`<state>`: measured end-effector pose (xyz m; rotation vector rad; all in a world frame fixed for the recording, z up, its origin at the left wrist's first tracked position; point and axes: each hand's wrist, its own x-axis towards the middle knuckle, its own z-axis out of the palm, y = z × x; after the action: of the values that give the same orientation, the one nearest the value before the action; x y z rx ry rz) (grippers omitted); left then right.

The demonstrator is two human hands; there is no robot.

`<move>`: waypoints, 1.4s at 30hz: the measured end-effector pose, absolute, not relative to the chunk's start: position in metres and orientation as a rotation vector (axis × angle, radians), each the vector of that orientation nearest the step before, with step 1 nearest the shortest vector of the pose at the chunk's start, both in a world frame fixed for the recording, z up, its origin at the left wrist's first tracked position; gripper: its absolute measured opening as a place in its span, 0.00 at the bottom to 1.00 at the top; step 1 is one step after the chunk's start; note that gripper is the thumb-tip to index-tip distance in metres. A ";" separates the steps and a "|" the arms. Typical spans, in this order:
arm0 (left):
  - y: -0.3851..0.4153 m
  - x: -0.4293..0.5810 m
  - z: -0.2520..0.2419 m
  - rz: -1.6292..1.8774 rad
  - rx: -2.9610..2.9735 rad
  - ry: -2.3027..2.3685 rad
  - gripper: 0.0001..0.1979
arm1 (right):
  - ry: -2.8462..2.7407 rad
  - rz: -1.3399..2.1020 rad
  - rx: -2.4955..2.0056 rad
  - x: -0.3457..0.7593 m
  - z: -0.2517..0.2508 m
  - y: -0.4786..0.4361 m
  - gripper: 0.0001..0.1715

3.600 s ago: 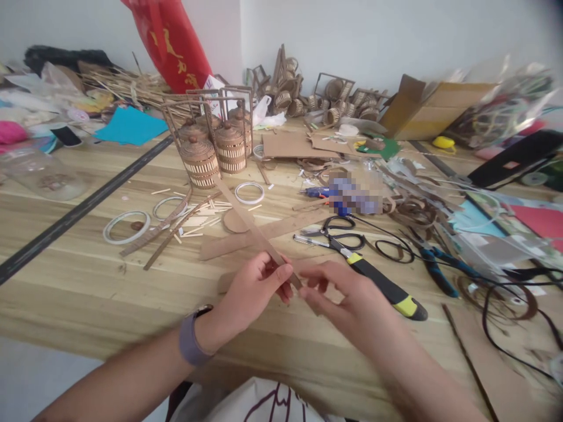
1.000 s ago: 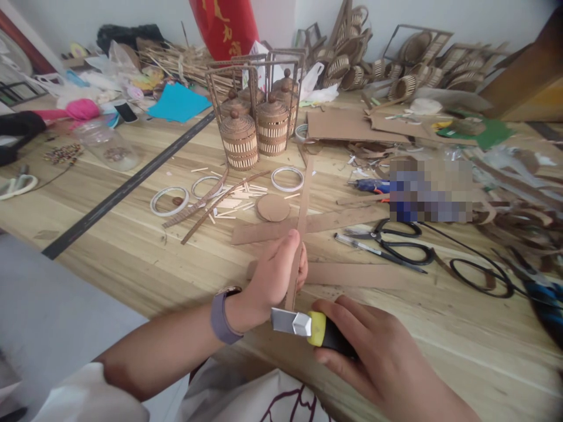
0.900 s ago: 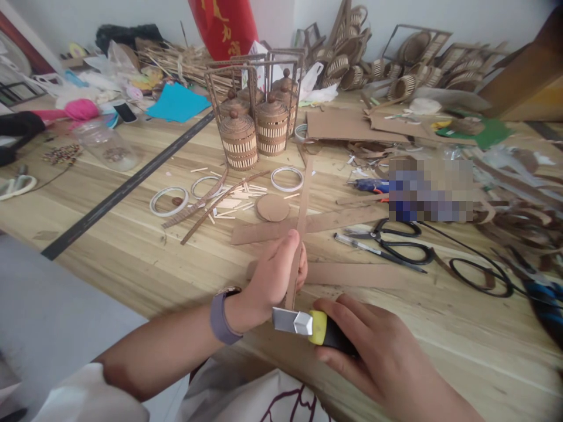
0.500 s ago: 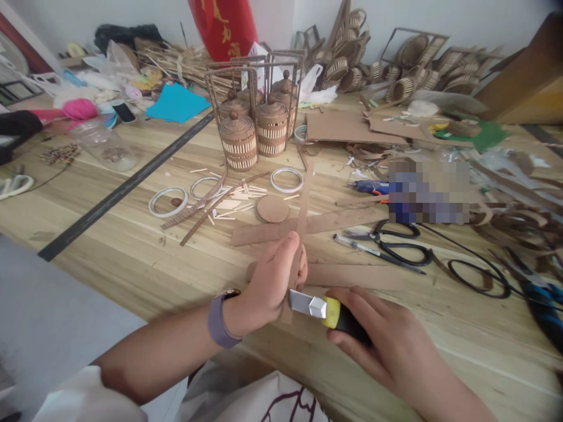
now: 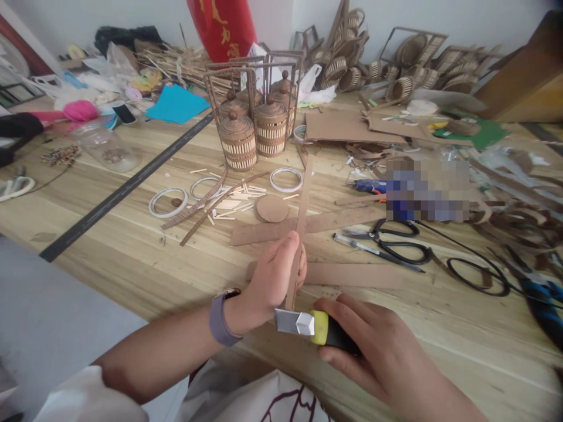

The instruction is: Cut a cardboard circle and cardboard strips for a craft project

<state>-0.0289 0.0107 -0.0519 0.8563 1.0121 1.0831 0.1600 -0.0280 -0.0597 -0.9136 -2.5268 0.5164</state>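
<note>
My left hand [image 5: 275, 269] is closed around a narrow cardboard strip [image 5: 303, 205], which stands up past the thumb and pokes out below the palm. In my right hand [image 5: 373, 340] is a utility knife [image 5: 321, 328] with a yellow and black handle. Its blade points left and lies across the strip's lower end, just under my left hand; whether it cuts in I cannot tell. Beneath and behind the hands lie a wide cardboard strip [image 5: 356, 275] and another cardboard strip [image 5: 250, 230]. A round cardboard disc [image 5: 272, 208] sits beyond them.
Scissors [image 5: 402, 249] and a pen [image 5: 360, 245] lie to the right, with pliers [image 5: 536, 287] farther out. Lidded woven baskets [image 5: 237, 143] with tall handles stand at the back. Tape rolls [image 5: 168, 203] and small wooden sticks [image 5: 233, 202] are scattered left of centre.
My right hand and the utility knife have moved down and to the left, along the strip toward its lower end. My left hand has stayed almost in place.
</note>
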 end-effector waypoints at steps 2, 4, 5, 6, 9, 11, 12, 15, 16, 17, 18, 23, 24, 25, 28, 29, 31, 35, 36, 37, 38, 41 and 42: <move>0.010 -0.029 -0.051 1.085 0.857 1.017 0.29 | -2.532 0.494 -0.908 0.161 -0.061 -0.027 0.25; 0.009 -0.029 -0.050 1.091 0.849 1.021 0.29 | -2.537 0.447 -0.901 0.161 -0.061 -0.025 0.25; 0.009 -0.029 -0.050 1.092 0.847 1.025 0.28 | -2.540 0.424 -0.898 0.161 -0.060 -0.025 0.25; 0.009 -0.029 -0.049 1.093 0.846 1.029 0.28 | -2.541 0.402 -0.896 0.161 -0.060 -0.024 0.25; 0.009 -0.029 -0.049 1.095 0.840 1.032 0.28 | -2.543 0.343 -0.889 0.163 -0.061 -0.023 0.25; 0.009 -0.029 -0.049 1.093 0.831 1.032 0.28 | -2.545 0.314 -0.894 0.164 -0.061 -0.022 0.25; 0.009 -0.029 -0.048 1.088 0.827 1.034 0.28 | -2.545 0.302 -0.902 0.165 -0.062 -0.022 0.25; 0.009 -0.030 -0.046 1.066 0.810 1.054 0.27 | -2.542 0.290 -0.921 0.167 -0.063 -0.021 0.25; 0.009 -0.030 -0.044 1.057 0.800 1.064 0.27 | -2.541 0.292 -0.927 0.168 -0.064 -0.021 0.26; 0.008 -0.030 -0.043 1.048 0.790 1.074 0.27 | -2.540 0.293 -0.931 0.169 -0.065 -0.020 0.26; 0.008 -0.030 -0.043 1.043 0.782 1.084 0.27 | -2.538 0.292 -0.933 0.169 -0.065 -0.020 0.26; 0.008 -0.031 -0.042 1.064 0.805 1.090 0.27 | -2.524 0.330 -0.931 0.169 -0.064 -0.020 0.24; 0.008 -0.031 -0.043 1.062 0.821 1.086 0.27 | -2.521 0.349 -0.928 0.168 -0.063 -0.021 0.24; 0.008 -0.030 -0.043 1.059 0.839 1.085 0.28 | -2.518 0.367 -0.922 0.166 -0.063 -0.021 0.24; 0.007 -0.029 -0.044 1.055 0.894 1.093 0.29 | -2.513 0.393 -0.903 0.162 -0.060 -0.023 0.24; 0.007 -0.028 -0.044 1.052 0.900 1.095 0.30 | -2.514 0.395 -0.901 0.161 -0.060 -0.023 0.24; 0.006 -0.028 -0.044 1.040 0.893 1.093 0.30 | -2.519 0.385 -0.900 0.161 -0.061 -0.023 0.25; 0.003 -0.028 -0.042 1.053 0.910 1.094 0.28 | -2.498 0.335 -0.941 0.169 -0.064 -0.018 0.24; 0.003 -0.029 -0.042 1.067 0.932 1.101 0.28 | -2.485 0.312 -0.960 0.171 -0.065 -0.017 0.23; 0.003 -0.029 -0.042 1.078 0.949 1.108 0.28 | -2.476 0.297 -0.975 0.173 -0.065 -0.016 0.23; 0.003 -0.029 -0.042 1.081 0.951 1.111 0.28 | -2.471 0.297 -0.984 0.173 -0.065 -0.015 0.22; 0.004 -0.029 -0.043 1.045 0.891 1.087 0.27 | -2.482 0.373 -0.938 0.169 -0.061 -0.018 0.24; 0.005 -0.029 -0.045 1.035 0.873 1.072 0.27 | -2.486 0.401 -0.912 0.167 -0.060 -0.020 0.25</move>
<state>-0.0290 0.0045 -0.0447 0.8733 1.0716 1.0355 0.1667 -0.0198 -0.0600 -0.9123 -2.4862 0.4013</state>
